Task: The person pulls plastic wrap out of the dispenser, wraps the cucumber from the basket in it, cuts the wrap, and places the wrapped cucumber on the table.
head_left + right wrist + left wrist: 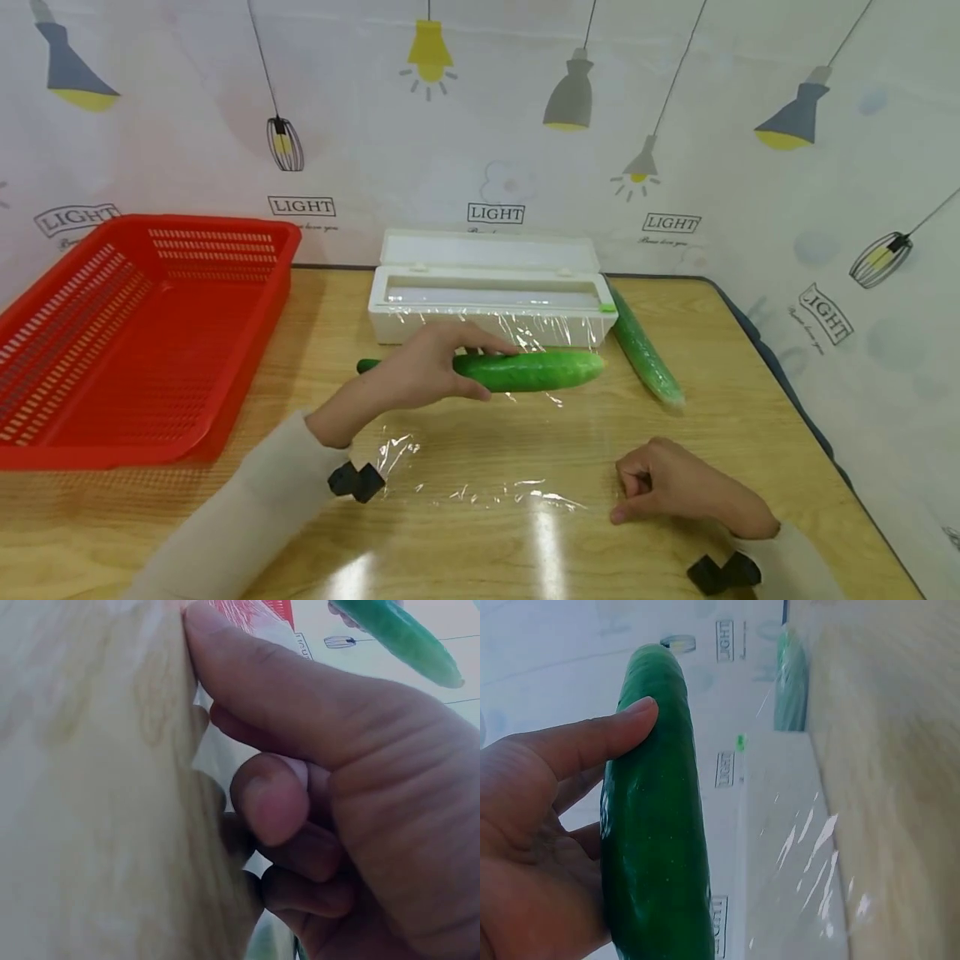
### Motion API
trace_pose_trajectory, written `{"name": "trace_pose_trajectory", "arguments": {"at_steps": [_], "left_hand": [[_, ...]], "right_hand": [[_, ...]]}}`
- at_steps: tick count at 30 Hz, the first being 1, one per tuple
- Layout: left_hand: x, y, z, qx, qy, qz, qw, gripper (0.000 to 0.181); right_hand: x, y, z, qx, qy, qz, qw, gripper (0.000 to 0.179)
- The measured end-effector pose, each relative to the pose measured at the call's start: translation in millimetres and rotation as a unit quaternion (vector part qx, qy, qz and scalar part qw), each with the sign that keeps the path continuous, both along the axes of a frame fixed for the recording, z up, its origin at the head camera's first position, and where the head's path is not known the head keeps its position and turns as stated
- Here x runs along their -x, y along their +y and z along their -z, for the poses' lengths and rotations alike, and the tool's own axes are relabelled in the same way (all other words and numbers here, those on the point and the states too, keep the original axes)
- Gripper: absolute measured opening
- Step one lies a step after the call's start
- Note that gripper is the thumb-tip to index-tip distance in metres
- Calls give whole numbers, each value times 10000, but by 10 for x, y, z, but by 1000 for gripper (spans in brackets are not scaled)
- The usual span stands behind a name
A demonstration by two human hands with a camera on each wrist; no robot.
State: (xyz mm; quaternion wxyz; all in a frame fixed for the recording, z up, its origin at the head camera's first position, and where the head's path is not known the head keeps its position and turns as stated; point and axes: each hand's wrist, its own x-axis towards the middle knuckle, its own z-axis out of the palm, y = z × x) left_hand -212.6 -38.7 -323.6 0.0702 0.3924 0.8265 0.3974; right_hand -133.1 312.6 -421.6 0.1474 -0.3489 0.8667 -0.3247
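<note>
My left hand (423, 367) grips a green cucumber (536, 371) around its middle and holds it sideways above a sheet of cling film (495, 454). In the left wrist view, the thumb lies across the cucumber (656, 817). The clear film runs from a white dispenser box (491, 325) down onto the table. At the film's near right corner my right hand (675, 483) has its fingers curled, the thumb tip low against the tabletop. Fine contact between the fingertips and the film is hard to see in the right wrist view, where that hand (322, 765) fills much of the picture.
A red plastic basket (247, 333) stands at the left of the wooden table (450, 550). Another cucumber (647, 350), which looks film-wrapped, lies to the right of the box, whose lid (487, 248) is raised. A lamp-patterned cloth (360, 100) hangs behind.
</note>
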Motion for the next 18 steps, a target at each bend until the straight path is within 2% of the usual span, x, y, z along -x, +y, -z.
{"name": "trace_pose_trajectory", "arguments": {"at_steps": [4,7,11,18], "left_hand": [[-106,118,107,108,-5,182,9998,53],[-168,207,192,367,24,265,9990,53],[-211,289,324,700,103,280,9971,51],[-277,349,472,923,11,312,9952,52]], "right_hand": [[6,6,-5,68,-96,4,9999,35],[15,12,-14,127,-119,-1,9998,34],[9,25,-17,140,-169,80,9997,35],[-4,14,2,74,-199,103,9997,36]]}}
